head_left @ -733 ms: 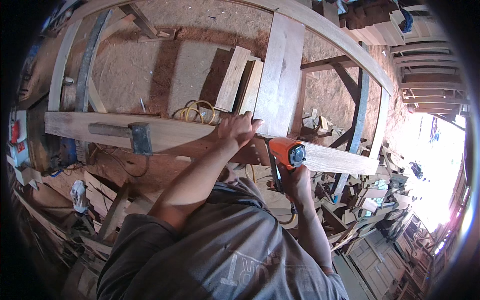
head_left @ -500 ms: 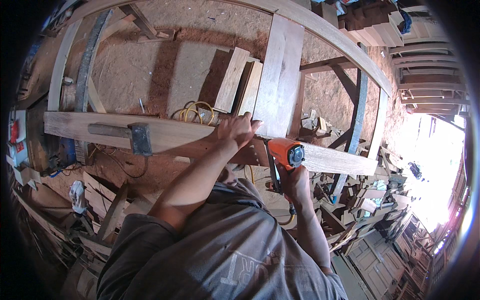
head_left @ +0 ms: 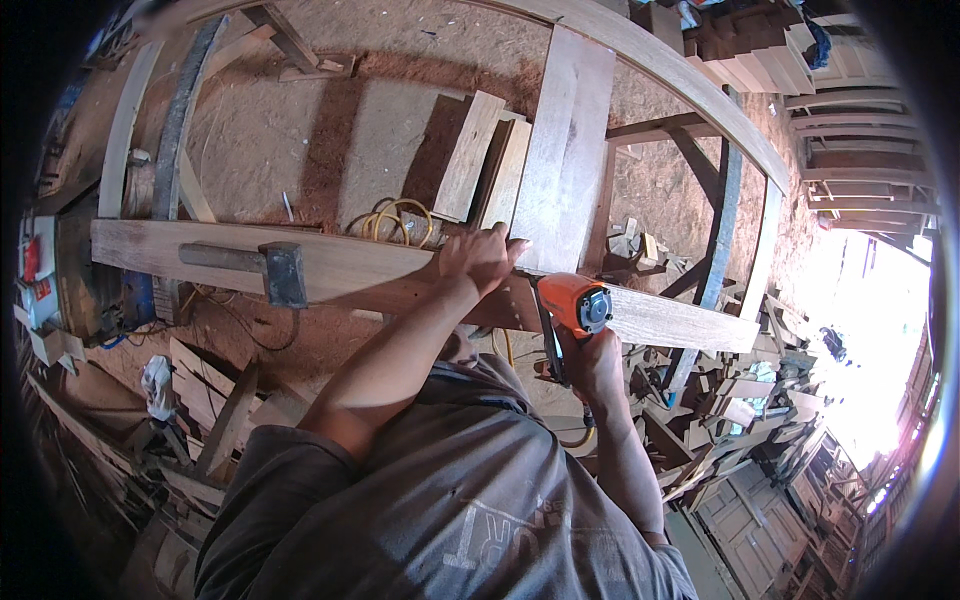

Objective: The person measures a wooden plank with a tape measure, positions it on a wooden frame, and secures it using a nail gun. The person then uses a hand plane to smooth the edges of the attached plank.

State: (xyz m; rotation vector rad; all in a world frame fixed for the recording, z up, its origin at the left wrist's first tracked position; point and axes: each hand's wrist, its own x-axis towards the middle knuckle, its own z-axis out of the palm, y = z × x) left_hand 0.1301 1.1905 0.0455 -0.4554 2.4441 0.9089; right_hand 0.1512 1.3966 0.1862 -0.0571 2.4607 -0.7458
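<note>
A wooden frame lies across supports in front of me, with its near rail [head_left: 350,268] running left to right. A wide cross panel [head_left: 565,150] meets that rail near the middle. My left hand [head_left: 474,262] is closed over the rail just left of this joint, thumb toward the panel; its fingertips are partly hidden. In my right hand [head_left: 592,362] is an orange and black nail gun [head_left: 572,302], gripped by its handle, its nose against the rail at the joint. A hammer [head_left: 284,275] with a dark square head rests on the rail's left part.
The frame's far rail [head_left: 700,85] curves along the top. Dark metal-like supports [head_left: 722,235] stand under its right end. Boards [head_left: 468,155] and a coiled yellow hose [head_left: 400,220] lie beyond the near rail. Scrap wood [head_left: 730,400] is heaped at right; a white bag [head_left: 157,388] sits at left.
</note>
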